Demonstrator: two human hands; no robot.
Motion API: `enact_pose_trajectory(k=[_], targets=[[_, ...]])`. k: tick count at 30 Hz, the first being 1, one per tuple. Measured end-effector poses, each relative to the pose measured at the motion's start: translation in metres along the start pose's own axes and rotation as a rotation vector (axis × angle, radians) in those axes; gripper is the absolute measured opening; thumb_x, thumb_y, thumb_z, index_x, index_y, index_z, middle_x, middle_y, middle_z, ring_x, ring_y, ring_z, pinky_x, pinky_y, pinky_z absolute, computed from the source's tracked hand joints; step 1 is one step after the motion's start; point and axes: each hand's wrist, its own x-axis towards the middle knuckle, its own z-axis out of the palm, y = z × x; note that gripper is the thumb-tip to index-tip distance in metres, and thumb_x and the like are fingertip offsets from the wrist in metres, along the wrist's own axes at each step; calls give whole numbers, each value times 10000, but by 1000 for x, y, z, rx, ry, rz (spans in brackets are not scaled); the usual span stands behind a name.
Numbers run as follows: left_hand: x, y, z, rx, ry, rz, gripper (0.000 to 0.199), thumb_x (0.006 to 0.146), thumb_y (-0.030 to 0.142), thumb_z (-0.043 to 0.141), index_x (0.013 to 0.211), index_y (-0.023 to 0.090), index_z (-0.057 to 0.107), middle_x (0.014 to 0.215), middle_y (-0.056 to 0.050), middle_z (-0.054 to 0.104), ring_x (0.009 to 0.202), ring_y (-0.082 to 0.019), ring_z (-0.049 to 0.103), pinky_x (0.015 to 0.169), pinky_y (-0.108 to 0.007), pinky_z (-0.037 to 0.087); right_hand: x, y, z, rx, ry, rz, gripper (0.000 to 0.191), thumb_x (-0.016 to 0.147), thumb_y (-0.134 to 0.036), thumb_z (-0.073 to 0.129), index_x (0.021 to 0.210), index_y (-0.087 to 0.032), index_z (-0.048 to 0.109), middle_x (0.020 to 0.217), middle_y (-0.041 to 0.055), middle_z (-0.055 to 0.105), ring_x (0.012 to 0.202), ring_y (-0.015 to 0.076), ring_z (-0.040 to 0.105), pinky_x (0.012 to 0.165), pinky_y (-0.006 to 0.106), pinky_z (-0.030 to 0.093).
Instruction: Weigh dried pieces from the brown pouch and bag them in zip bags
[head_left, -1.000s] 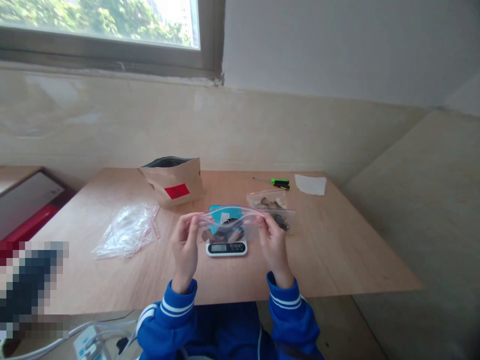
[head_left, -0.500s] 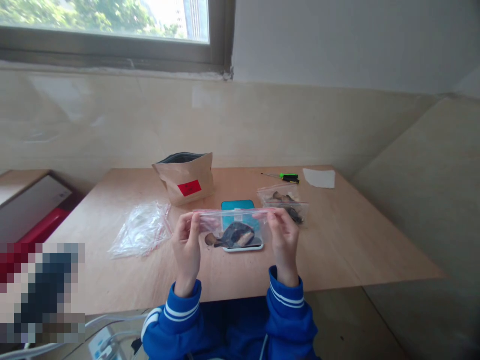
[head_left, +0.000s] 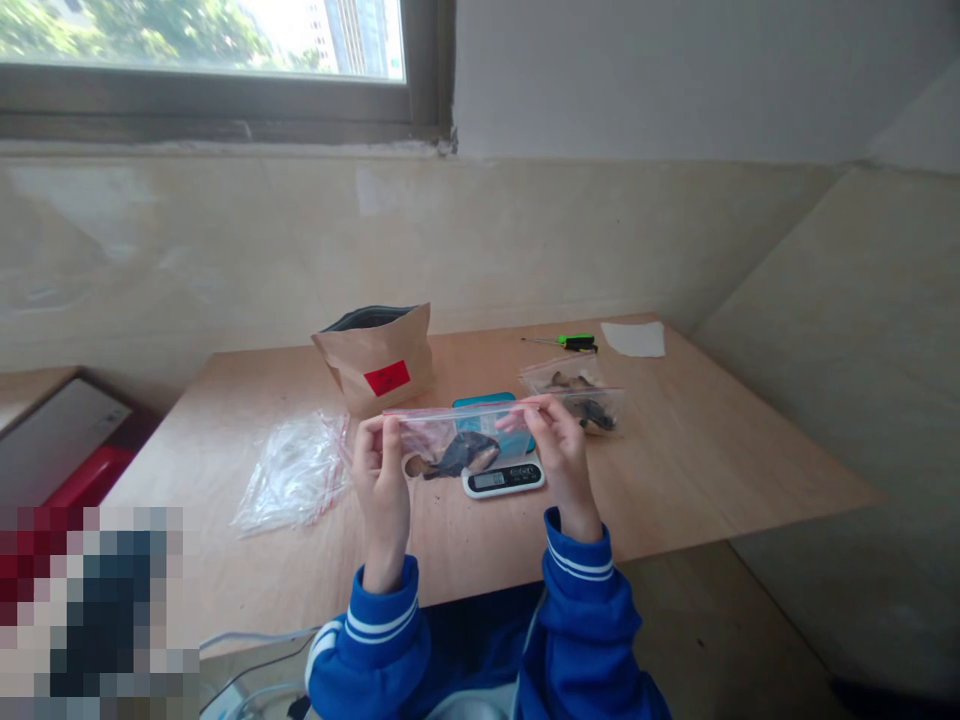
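Hands hold one zip bag with two dark pieces.

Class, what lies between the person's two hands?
In the head view: a clear zip bag, held by the left hand and right hand, with a dark piece inside, over a digital scale.

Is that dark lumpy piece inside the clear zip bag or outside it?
Inside. The dark piece shows through the clear plastic of the zip bag, below the edge the left hand and right hand hold.
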Motion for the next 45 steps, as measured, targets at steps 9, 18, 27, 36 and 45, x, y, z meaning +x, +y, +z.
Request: enact_pose_trajectory(k=[9,18,27,36,45], targets=[[-8,-9,-8,-82,-92,-152,281,814,424,733,897,188,606,771,20,626,645,-83,569,585,-169,456,-8,0,-6,-173,-57,-82,134,939,-352,595,891,-231,626,786,0,745,789,182,711,817,329,521],[-24,-8,-16,42,-78,-95,277,835,443,704,796,174,651,691,9,640,606,-101,582,554,-190,483,-24,2,-15,-434,-30,-197,95,946,-277,562,953,-232,646,979,38,724,965,212,652,896,377,489],[-45,-3,-6,228,-140,165,136,871,342,687,884,207,693,812,-3,699,734,-115,671,645,-193,544,-35,-24,18,-622,-107,-489,46,932,-212,629,941,-233,669,970,32,712,1025,213,619,964,390,428],[-55,-4,-1,317,-136,298,127,903,320,648,879,197,663,807,-11,675,714,-117,669,614,-201,560,-45,-23,22,-664,-3,-467,210,951,-109,518,798,-234,591,754,-6,652,755,178,573,785,347,377],[-66,10,2,302,-63,428,21,892,192,654,908,205,649,833,3,662,751,-101,651,629,-178,542,-52,-39,24,-581,-77,-522,112,946,-201,581,1042,-257,567,960,12,715,918,198,630,886,378,398]])
